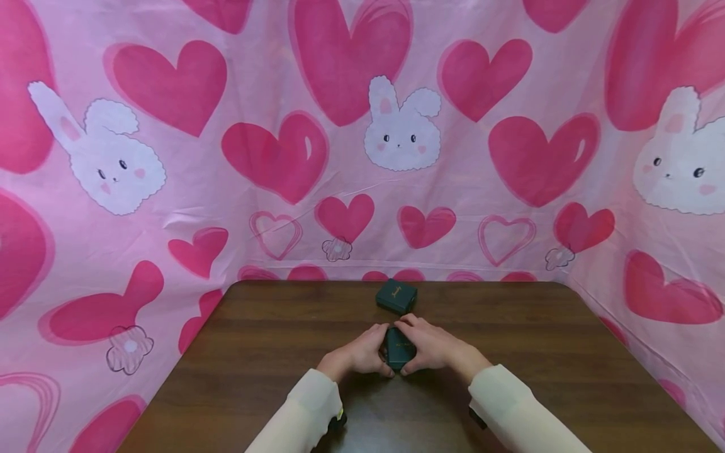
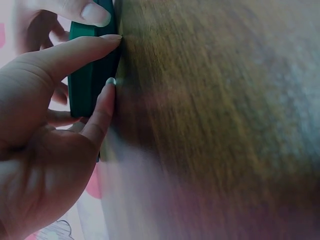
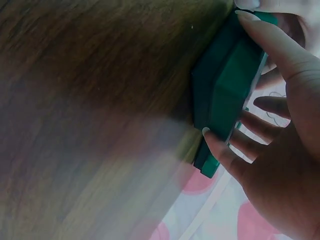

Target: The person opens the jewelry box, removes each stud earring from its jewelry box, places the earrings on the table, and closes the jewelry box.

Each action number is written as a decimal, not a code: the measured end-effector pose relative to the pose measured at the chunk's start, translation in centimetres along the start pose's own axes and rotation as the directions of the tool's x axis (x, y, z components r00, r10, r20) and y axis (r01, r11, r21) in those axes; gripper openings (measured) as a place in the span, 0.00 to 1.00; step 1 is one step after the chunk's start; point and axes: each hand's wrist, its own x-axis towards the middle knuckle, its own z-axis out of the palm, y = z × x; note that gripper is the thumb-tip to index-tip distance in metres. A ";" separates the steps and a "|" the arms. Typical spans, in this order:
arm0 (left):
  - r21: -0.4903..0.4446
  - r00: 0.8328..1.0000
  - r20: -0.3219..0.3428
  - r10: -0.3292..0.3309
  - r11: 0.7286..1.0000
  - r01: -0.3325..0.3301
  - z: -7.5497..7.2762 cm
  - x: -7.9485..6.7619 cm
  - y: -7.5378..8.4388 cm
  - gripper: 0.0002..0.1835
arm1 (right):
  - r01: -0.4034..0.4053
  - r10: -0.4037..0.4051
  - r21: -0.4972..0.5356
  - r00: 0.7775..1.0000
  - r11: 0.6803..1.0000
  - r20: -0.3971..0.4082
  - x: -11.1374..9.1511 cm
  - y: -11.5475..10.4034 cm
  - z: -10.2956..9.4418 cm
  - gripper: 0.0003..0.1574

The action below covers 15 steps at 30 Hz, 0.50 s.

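Note:
A small dark green box [image 1: 399, 353] with faint lettering on its lid sits on the table between the two hands. My left hand [image 1: 365, 352] grips its left side, thumb at the near edge and fingers curved round toward the back. From the right, my right hand [image 1: 432, 346] holds the same box, its thumb close to the other thumb. In the left wrist view the green box [image 2: 82, 95] stays low against the tabletop, partly covered by fingers. The right wrist view shows the box's side wall [image 3: 232, 85], with a lid and base seam.
Just behind the held box lies a second dark green box [image 1: 396, 294] with gold lettering, turned at an angle near the table's far edge. The brown wooden table [image 1: 272, 340] is enclosed by a pink cloth [image 1: 351, 182] with hearts and rabbits.

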 end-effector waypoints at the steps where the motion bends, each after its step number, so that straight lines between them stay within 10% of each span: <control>1: 0.003 1.000 -0.002 0.002 1.000 -0.002 0.0 0.0 0.0 0.46 | -0.001 0.001 -0.003 1.000 1.000 0.002 0.0 0.0 0.1 0.58; 15: -0.002 1.000 0.016 -0.018 1.000 0.018 0.0 0.2 -0.2 0.48 | -0.014 0.014 -0.014 1.000 1.000 0.015 0.0 0.4 0.4 0.55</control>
